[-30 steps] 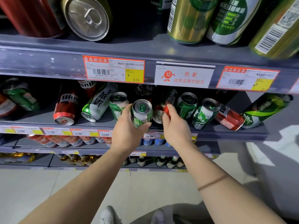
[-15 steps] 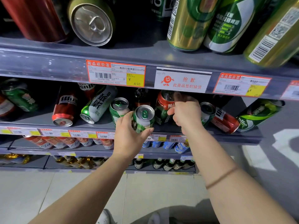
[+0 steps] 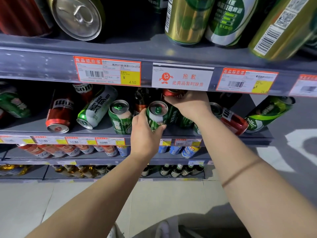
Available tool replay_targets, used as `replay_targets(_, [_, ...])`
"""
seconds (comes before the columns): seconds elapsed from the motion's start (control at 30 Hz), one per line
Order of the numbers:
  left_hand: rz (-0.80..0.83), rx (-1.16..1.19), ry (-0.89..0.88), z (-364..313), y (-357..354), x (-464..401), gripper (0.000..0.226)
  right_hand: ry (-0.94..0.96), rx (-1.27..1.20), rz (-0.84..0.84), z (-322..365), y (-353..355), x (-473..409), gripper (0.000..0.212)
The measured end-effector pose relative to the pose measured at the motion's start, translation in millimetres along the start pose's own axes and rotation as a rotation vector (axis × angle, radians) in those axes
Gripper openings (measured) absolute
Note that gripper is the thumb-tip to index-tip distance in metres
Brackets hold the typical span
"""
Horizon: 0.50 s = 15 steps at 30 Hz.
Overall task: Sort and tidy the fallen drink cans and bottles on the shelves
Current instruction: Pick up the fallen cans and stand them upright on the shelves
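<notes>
Left hand grips green can, silver top facing out, at middle shelf front edge; right hand grips red can farther back under price rail

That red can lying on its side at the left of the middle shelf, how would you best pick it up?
Grip the red can around its round body, from the front and above. It lies fallen with its end toward the aisle, its upper side exposed and gaps beside it for fingers.
</notes>
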<state>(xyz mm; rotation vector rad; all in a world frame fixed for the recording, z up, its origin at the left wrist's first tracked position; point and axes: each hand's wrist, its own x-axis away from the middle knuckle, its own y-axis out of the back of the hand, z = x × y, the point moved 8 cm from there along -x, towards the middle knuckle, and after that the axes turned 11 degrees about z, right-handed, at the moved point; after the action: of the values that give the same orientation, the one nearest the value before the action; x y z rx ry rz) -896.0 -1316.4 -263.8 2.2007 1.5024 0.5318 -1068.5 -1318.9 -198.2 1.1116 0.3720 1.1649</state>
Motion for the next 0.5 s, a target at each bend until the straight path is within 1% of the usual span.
replay_targets(0.1, [-0.005,0.022,0.002,1.4,-7.2,-3.0,0.075,-0.013,0.018,-0.034,3.3,3.0,-0.4,0.076])
replay_targets(0.17, [-0.033,0.076,0.028,4.9,-8.8,-3.3,0.075,-0.010,-0.022,-0.058,4.9,3.0,2.2,0.071])
replay_targets(0.2, [-0.041,0.111,0.050,8.3,-9.1,-3.6,0.074,0.002,-0.045,-0.063,6.0,2.5,4.4,0.065])
replay_targets(0.27, [-0.047,0.145,0.056,13.1,-9.9,-3.6,0.065,0.056,-0.147,-0.107,3.2,5.0,11.8,0.044])
replay_targets(0.3, [-0.043,0.144,0.043,15.4,-10.2,-3.0,0.059,0.080,-0.240,-0.161,-4.0,8.2,18.5,0.035])
replay_targets(0.33, [-0.039,0.142,0.029,17.3,-9.9,-1.3,0.055,0.091,-0.345,-0.257,-18.8,13.3,27.2,0.029])
replay_targets(0.37, [-0.029,0.134,0.010,19.1,-9.3,2.0,0.052,0.080,-0.427,-0.387,-40.5,20.1,38.3,0.025])
replay_targets(0.4, [-0.026,0.122,-0.014,18.2,-6.6,7.5,0.053,0.038,-0.474,-0.519,-69.2,25.3,50.5,0.026])
replay_targets(0.43, [-0.042,0.109,-0.029,18.3,-1.2,13.9,0.059,-0.030,-0.479,-0.621,-100.2,27.8,61.7,0.029])
replay_targets(0.47, [-0.074,0.098,-0.037,19.1,6.7,20.9,0.062,-0.116,-0.442,-0.674,-131.8,26.4,68.4,0.036])
replay_targets(0.5, [-0.122,0.091,-0.050,20.3,15.9,27.9,0.061,-0.212,-0.374,-0.677,-160.6,23.0,71.2,0.045])
